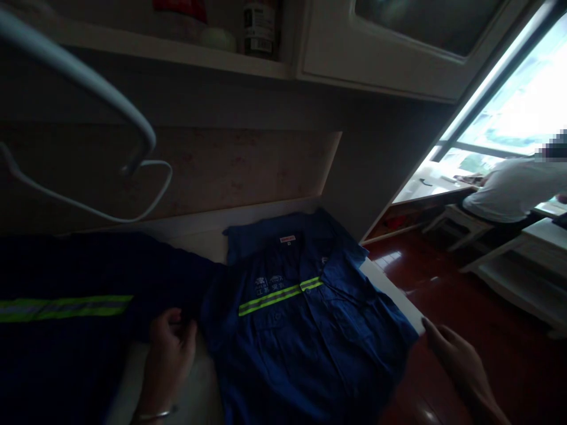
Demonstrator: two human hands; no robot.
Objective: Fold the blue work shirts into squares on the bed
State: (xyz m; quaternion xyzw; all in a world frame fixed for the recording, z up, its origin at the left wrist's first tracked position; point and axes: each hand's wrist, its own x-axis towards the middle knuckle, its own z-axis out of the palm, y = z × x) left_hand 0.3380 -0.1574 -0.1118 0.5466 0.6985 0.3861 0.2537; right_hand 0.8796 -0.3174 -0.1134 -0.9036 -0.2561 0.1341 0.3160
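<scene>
A dark blue work jacket (pixel 305 336) with a yellow-green and grey reflective stripe lies front up on the white surface, its collar toward the wall. My left hand (pixel 170 351), a bracelet at its wrist, hovers by the jacket's left sleeve; thumb and curled fingers are apart, with dark cloth behind the gap. Just off the jacket's right edge is my right hand (pixel 458 360), its visible fingers stretched toward the cloth and holding nothing I can see. Another dark blue garment (pixel 66 354) with a similar stripe is spread at the left.
Lighter blue folded cloth (pixel 261 233) lies under the collar. A white hanger (pixel 110 97) hangs close at upper left. Above is a shelf (pixel 177 53) with a bottle (pixel 259 29). A person (pixel 509 189) sits by the window at right, near white benches (pixel 540 242).
</scene>
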